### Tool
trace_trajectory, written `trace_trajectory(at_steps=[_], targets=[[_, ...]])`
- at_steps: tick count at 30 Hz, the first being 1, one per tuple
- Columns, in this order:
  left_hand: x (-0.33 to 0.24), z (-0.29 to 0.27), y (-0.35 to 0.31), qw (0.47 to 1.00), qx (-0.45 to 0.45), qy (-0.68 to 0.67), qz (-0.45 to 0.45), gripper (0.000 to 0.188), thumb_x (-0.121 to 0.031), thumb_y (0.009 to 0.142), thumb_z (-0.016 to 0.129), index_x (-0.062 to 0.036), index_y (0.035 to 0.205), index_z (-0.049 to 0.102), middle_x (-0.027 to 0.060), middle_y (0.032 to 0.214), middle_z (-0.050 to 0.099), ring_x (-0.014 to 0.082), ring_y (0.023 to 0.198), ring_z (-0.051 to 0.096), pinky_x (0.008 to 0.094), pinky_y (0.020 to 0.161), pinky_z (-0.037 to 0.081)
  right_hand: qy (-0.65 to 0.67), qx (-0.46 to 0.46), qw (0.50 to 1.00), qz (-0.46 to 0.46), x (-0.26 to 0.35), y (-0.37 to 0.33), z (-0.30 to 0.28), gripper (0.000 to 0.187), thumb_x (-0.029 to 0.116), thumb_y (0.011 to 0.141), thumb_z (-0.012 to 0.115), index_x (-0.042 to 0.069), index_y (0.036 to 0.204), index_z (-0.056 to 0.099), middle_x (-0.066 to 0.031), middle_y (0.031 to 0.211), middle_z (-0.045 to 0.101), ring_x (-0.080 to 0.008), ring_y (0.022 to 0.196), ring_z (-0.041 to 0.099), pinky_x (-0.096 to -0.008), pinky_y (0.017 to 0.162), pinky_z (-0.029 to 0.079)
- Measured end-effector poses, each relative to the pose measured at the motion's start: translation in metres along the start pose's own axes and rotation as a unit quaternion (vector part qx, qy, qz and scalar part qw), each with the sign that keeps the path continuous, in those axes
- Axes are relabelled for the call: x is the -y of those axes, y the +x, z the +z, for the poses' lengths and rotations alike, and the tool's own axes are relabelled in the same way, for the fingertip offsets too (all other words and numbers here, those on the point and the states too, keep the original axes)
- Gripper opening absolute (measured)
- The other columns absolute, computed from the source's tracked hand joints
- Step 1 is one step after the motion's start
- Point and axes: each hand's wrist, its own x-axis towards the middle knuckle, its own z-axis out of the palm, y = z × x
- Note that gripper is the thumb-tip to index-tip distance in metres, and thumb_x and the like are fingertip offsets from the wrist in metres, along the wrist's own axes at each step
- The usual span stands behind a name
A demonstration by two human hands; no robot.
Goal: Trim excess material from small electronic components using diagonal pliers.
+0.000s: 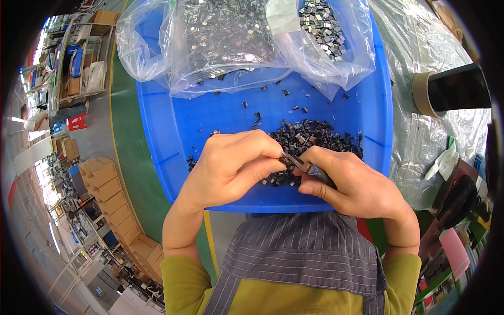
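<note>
My right hand [352,181] is closed around a pair of pliers [313,170] with dark handles. The jaws point left and meet a small dark part [285,160]. That part is pinched between the thumb and fingers of my left hand [231,165]. Both hands are above the near side of a blue plastic bin [157,142]. Under them lies a heap of small dark parts [307,135], and a few more are scattered on the bin's floor. What exactly the held part is, I cannot make out.
Clear plastic bags [226,42] of small metallic pieces [321,26] lie across the bin's far side. To the right, a roll of tan tape [424,94] and a black object [459,90] rest on plastic sheeting [407,47]. Cardboard boxes [113,197] stand on the left.
</note>
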Motion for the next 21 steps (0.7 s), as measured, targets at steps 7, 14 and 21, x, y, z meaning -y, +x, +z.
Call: trace_trajectory(at_steps=[7, 14, 21], targets=[[0.002, -0.003, -0.002, 1.0, 0.02, -0.014, -0.01, 0.01, 0.0, 0.079, 0.068, 0.0012, 0.085, 0.061, 0.0071, 0.065, 0.059, 0.0129, 0.053, 0.055, 0.0244, 0.046, 0.041, -0.011, 0.026, 0.999, 0.016, 0.003, 0.0, -0.003, 0.023, 0.017, 0.087, 0.063, 0.0, 0.097, 0.051, -0.0173, 0.087, 0.059, -0.0365, 0.083, 0.059, -0.0399, 0.072, 0.045], [0.0, 0.006, 0.001, 0.999, -0.031, 0.043, 0.012, 0.014, 0.001, 0.074, 0.07, 0.0009, 0.082, 0.059, 0.0094, 0.068, 0.059, 0.0168, 0.052, 0.055, 0.027, 0.046, 0.041, -0.015, -0.019, 0.999, 0.04, 0.004, -0.002, -0.002, 0.022, 0.019, 0.088, 0.062, 0.001, 0.094, 0.051, -0.0188, 0.079, 0.058, -0.0391, 0.076, 0.057, -0.0409, 0.066, 0.043], [0.0, 0.021, -0.001, 0.906, -0.142, 0.342, 0.204, 0.031, 0.001, 0.066, 0.076, -0.0022, 0.092, 0.059, 0.0084, 0.066, 0.056, 0.0237, 0.054, 0.056, 0.0309, 0.045, 0.042, 0.025, -0.011, 0.998, 0.057, 0.012, -0.002, -0.008, 0.022, 0.019, 0.089, 0.061, 0.001, 0.09, 0.049, -0.0184, 0.077, 0.058, -0.0401, 0.074, 0.056, -0.04, 0.065, 0.043]])
